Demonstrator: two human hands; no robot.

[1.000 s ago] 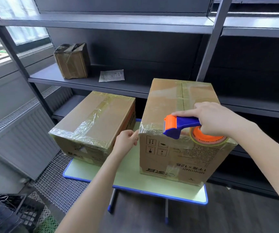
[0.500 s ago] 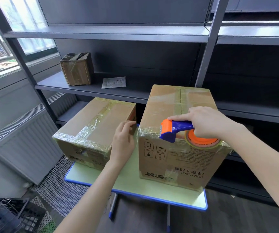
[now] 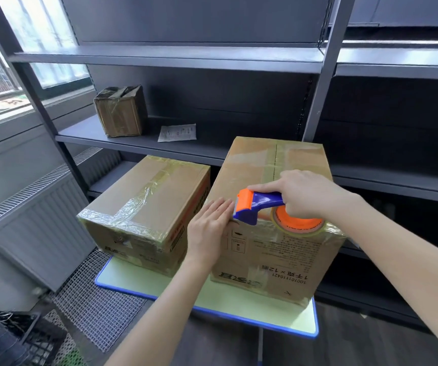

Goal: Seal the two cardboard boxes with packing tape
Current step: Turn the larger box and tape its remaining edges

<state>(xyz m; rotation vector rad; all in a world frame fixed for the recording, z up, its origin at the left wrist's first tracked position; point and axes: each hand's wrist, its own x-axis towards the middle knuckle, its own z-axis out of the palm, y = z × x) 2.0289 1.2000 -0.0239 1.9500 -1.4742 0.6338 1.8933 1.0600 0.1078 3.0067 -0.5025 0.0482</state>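
Two cardboard boxes stand side by side on a small green table [image 3: 239,307] with a blue rim. The left box [image 3: 144,202] is lower, with clear tape crossing its top. The right box [image 3: 270,249] is taller, with tape along its top seam and front edge. My right hand [image 3: 307,194] grips the blue handle of a tape dispenser [image 3: 255,207] with an orange head and orange roll, at the right box's front top edge. My left hand [image 3: 207,231] lies flat with straight fingers against the right box's front left corner, just below the dispenser's head.
Dark metal shelving [image 3: 160,56] rises behind the table. A small taped carton [image 3: 121,112] and a paper sheet [image 3: 177,133] lie on the middle shelf. A radiator [image 3: 35,228] is at the left, above a metal floor grate [image 3: 94,307]. A black crate [image 3: 9,339] sits bottom left.
My left hand has moved from the gap beside the right box onto its front left corner, fingers flattened. The dispenser has shifted slightly left along the front top edge.
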